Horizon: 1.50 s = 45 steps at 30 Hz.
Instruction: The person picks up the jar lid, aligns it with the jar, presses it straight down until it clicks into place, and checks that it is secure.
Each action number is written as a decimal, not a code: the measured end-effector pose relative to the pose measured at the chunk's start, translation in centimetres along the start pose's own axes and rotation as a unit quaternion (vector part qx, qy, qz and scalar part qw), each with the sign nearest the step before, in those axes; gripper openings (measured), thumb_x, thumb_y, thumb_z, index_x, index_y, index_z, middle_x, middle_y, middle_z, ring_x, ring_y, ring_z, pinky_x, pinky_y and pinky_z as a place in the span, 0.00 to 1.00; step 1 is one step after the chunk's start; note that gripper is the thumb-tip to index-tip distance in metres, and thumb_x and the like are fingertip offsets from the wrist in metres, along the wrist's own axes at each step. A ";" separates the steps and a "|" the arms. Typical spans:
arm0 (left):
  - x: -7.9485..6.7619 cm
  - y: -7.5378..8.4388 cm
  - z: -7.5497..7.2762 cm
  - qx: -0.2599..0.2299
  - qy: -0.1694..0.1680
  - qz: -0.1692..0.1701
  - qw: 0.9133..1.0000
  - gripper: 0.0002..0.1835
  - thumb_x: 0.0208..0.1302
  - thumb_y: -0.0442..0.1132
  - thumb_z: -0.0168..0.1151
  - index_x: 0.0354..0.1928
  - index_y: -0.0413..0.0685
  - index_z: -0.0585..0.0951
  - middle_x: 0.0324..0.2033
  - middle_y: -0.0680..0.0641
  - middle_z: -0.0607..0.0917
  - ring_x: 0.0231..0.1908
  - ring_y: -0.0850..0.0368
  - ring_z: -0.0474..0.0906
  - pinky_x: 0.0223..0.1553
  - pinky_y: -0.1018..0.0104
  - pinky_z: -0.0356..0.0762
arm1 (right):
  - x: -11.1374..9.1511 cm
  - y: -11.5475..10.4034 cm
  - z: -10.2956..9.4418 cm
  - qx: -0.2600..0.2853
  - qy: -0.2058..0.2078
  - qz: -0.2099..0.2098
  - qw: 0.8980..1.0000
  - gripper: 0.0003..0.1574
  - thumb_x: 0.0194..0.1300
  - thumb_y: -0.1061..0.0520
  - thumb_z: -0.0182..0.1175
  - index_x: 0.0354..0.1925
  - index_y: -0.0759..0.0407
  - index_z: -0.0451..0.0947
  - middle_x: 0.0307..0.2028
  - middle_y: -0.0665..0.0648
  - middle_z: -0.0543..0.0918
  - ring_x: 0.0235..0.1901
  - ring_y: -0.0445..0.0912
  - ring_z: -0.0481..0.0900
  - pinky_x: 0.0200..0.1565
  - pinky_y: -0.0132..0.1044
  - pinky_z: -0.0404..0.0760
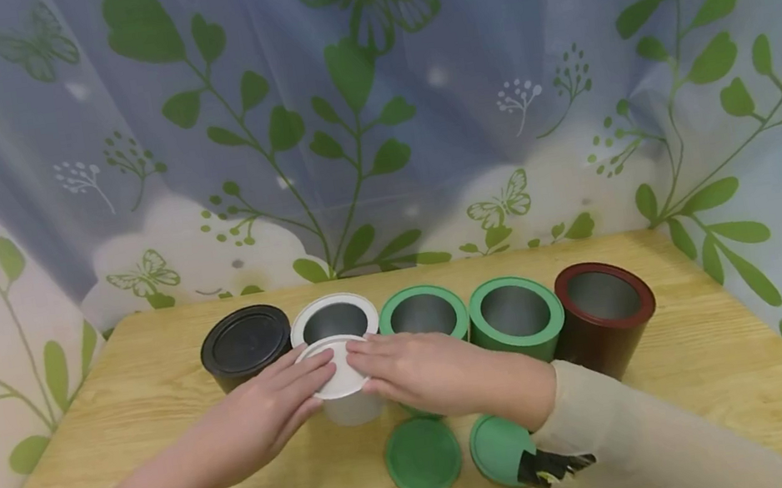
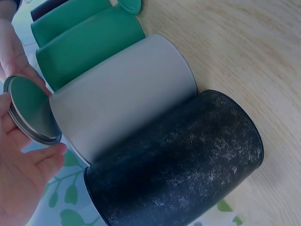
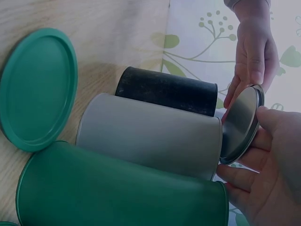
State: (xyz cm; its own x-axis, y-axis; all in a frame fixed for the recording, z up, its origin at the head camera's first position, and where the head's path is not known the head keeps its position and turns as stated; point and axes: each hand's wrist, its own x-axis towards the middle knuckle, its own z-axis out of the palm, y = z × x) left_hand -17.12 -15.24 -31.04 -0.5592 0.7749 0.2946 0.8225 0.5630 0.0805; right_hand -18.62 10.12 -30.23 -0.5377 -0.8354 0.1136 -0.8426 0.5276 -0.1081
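Observation:
A white lid point(image 1: 342, 373) is held between both hands over the near side of the open white can point(image 1: 355, 408). My left hand point(image 1: 264, 410) grips the lid's left edge, and my right hand point(image 1: 428, 369) grips its right edge, fingertips on top. From the right wrist view, the metallic underside of the lid point(image 3: 241, 125) stands tilted at the can's mouth, its lower edge close to the rim; whether they touch I cannot tell. The left wrist view shows the white can point(image 2: 124, 96) beside a black can point(image 2: 183, 160).
Left of the white can is the lidded black can point(image 1: 246, 341). To its right stand two open green cans point(image 1: 519, 339) and an open dark red can point(image 1: 603, 343). Two green lids, one darker point(image 1: 423, 457), one lighter point(image 1: 496, 448), lie in front. A patterned curtain point(image 1: 422, 146) hangs behind.

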 end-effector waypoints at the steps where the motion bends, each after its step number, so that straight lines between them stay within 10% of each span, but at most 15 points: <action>1: 0.0 -0.1 0.0 -0.004 -0.006 -0.006 1.000 0.21 0.67 0.39 0.55 0.60 0.39 0.73 0.61 0.43 0.72 0.59 0.38 0.66 0.55 0.46 0.69 | 0.1 0.1 0.0 0.002 -0.001 0.001 1.000 0.29 0.74 0.49 0.43 0.67 0.61 0.62 0.67 0.57 0.61 0.66 0.49 0.59 0.64 0.41 0.60; 33: 1.5 -1.8 0.5 0.039 -0.040 -0.011 0.998 0.21 0.67 0.36 0.55 0.60 0.38 0.73 0.59 0.42 0.73 0.61 0.45 0.66 0.57 0.42 0.65 | 2.2 1.2 -0.4 0.003 -0.037 0.043 0.998 0.29 0.75 0.48 0.41 0.66 0.61 0.63 0.66 0.59 0.64 0.66 0.50 0.58 0.65 0.41 0.58; 45: 2.1 -2.3 0.4 0.033 -0.046 -0.031 0.998 0.21 0.68 0.36 0.53 0.62 0.39 0.71 0.60 0.42 0.72 0.61 0.41 0.66 0.58 0.41 0.63 | 3.1 1.6 -0.2 -0.031 -0.015 0.051 0.998 0.21 0.74 0.45 0.42 0.48 0.59 0.72 0.62 0.59 0.69 0.64 0.51 0.63 0.62 0.43 0.64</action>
State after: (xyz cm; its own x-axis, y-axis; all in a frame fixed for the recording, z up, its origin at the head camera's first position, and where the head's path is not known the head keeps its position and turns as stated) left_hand -20.24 -14.78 -30.93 -0.6186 0.7591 0.2026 0.7789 0.6263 0.0313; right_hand -21.63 8.41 -29.88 -0.6201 -0.7808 0.0761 -0.7845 0.6176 -0.0556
